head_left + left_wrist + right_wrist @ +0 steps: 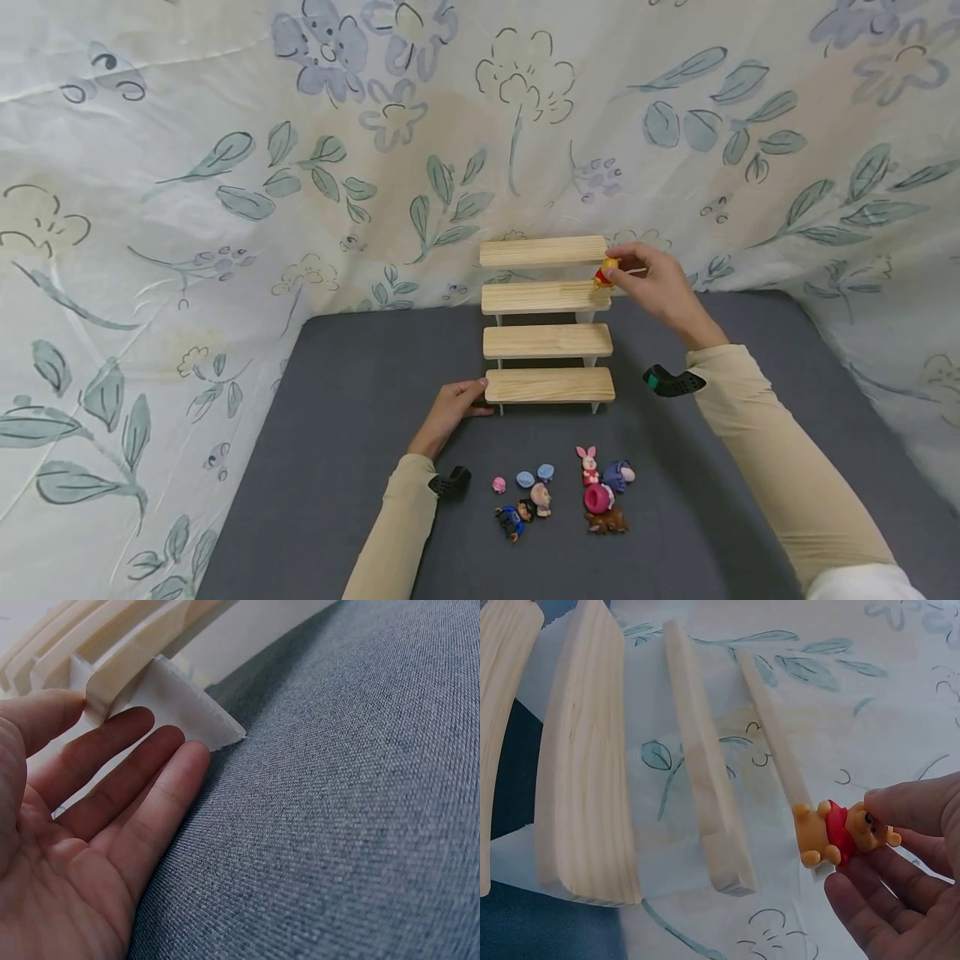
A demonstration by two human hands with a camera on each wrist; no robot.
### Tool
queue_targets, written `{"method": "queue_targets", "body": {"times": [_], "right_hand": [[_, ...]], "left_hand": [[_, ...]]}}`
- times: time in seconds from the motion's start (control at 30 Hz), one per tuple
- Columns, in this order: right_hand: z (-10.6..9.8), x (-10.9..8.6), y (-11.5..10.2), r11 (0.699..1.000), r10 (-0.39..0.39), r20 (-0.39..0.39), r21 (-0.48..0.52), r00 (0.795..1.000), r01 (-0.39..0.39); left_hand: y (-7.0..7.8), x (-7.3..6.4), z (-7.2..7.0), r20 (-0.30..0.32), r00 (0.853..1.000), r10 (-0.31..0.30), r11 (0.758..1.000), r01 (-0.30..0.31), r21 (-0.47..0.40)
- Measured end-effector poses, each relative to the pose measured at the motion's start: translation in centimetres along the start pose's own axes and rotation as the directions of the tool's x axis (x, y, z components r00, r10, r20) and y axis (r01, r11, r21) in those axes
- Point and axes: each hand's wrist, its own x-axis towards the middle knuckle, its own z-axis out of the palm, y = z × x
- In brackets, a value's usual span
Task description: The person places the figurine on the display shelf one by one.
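A four-step wooden display stand (549, 340) with whitish supports stands at the back of the dark cloth. My right hand (660, 287) pinches a yellow Winnie the Pooh figurine (817, 836) in a red shirt by its head, between thumb and fingers. In the head view the figurine appears at the right end of the second step from the top; whether it touches wood I cannot tell. My left hand (446, 415) holds the left end of the lowest step (112, 690), thumb at the edge and fingers beside the white support (180, 705).
In front of the stand lie a piglet figurine (588, 460), a blue-grey donkey (615, 476), a pink pot-like piece (597, 498) and a brown figure (606, 521). Left of them are a dark-haired figure (513, 520), a pale head-like piece (540, 497) and small blue pieces (525, 479). Flowered fabric (300, 125) hangs behind.
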Motion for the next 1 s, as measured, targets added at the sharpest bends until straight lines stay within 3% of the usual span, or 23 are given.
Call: {"method": "queue_targets", "body": {"times": [0.5,1.0], "right_hand": [[0.8,0.8,0.7,1.000,0.025,0.023,0.004,0.999,-0.025],[1.5,1.4,1.4,1.000,-0.021,0.039,-0.019,0.999,0.022]], "left_hand": [[0.0,-0.2,0.3,-0.011,1.000,-0.016,1.000,0.016,0.005],[0.1,-0.1,0.2,-0.012,1.000,-0.013,1.000,0.013,0.000]]}}
